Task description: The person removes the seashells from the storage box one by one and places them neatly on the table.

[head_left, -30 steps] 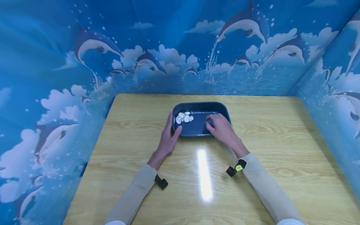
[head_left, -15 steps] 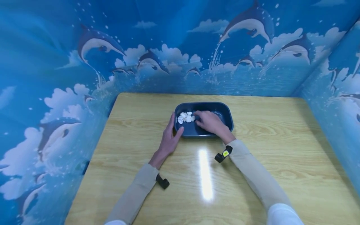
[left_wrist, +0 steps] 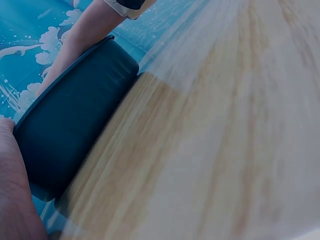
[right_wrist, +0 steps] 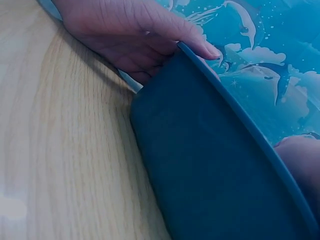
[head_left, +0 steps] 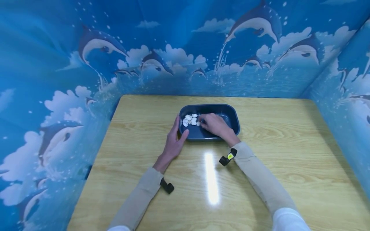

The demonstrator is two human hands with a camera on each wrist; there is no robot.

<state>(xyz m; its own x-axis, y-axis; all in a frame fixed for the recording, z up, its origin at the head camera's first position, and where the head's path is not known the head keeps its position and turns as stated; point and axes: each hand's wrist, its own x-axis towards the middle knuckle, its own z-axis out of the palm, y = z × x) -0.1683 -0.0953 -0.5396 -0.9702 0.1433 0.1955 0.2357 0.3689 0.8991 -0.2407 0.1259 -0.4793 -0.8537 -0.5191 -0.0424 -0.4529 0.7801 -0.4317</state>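
Note:
A dark blue rectangular tub (head_left: 211, 137) stands on the table. Inside, a cluster of small white pieces (head_left: 185, 122), like shells or pebbles, lies at its left end. My left hand (head_left: 172, 142) rests against the tub's front left corner, fingers straight along the left wall and thumb at the front rim. In the right wrist view that thumb (right_wrist: 197, 40) lies over the rim. My right hand (head_left: 215, 124) reaches down into the tub, fingers bent, fingertips at the right edge of the cluster. Whether they pinch a piece is too small to see. The tub's wall hides them from the wrist views.
The wood-grain table (head_left: 138, 128) extends to both sides and in front of the tub. A dolphin-printed backdrop (head_left: 179, 48) rises behind it and along both sides. Small black wrist cameras (head_left: 167, 186) sit on both sleeves. A bright reflection lies on the tabletop.
My right hand has moved left inside the tub, from its right side to the edge of the white cluster, then stayed nearly there. The left hand keeps its place at the corner.

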